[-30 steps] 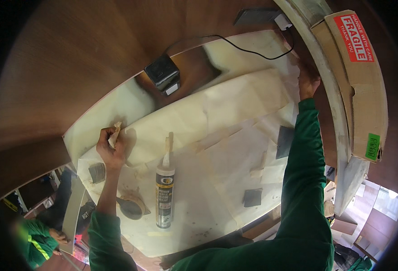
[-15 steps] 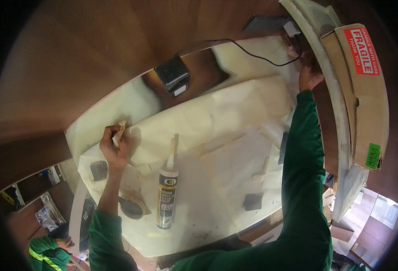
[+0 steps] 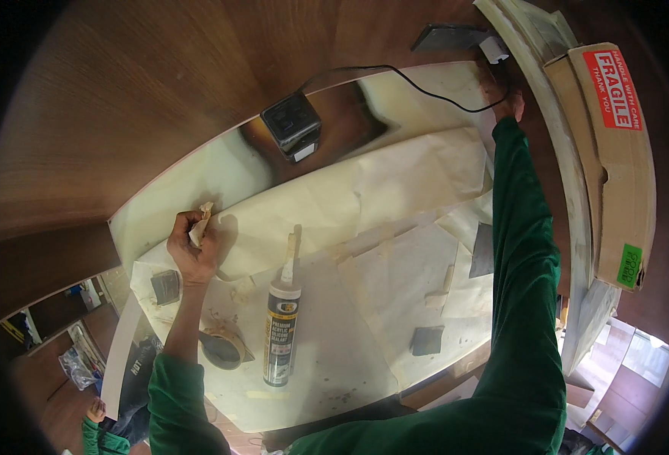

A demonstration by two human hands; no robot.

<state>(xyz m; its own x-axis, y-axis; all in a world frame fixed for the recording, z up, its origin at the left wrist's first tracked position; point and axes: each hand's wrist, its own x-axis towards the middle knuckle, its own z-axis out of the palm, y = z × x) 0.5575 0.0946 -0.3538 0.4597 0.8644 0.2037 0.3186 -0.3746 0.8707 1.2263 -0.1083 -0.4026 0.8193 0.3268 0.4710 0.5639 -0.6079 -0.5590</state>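
My left hand (image 3: 193,249) is closed on a crumpled piece of beige paper (image 3: 201,224), over the left end of the paper-covered surface. Up in the far right corner, beside the wooden panel, is my right hand (image 3: 509,106); its fingers are mostly hidden in shadow, and what they touch cannot be made out. A folded sheet of cream masking paper (image 3: 418,171) lies across the surface between my hands. Nearer to me lies a sealant cartridge (image 3: 280,334) with its nozzle pointing away. A tape roll (image 3: 223,349) rests close to my left forearm.
A black box-shaped device (image 3: 292,127) with a cable (image 3: 425,89) stands at the back. Dark square pads (image 3: 427,340) lie on the paper. A cardboard box (image 3: 611,167) rests on the pale ledge at right. Another person's hand (image 3: 96,410) shows at lower left.
My right hand has moved slightly farther away and left in the far corner, and its forearm has straightened. My left hand has stayed put. The person at lower left has shifted.
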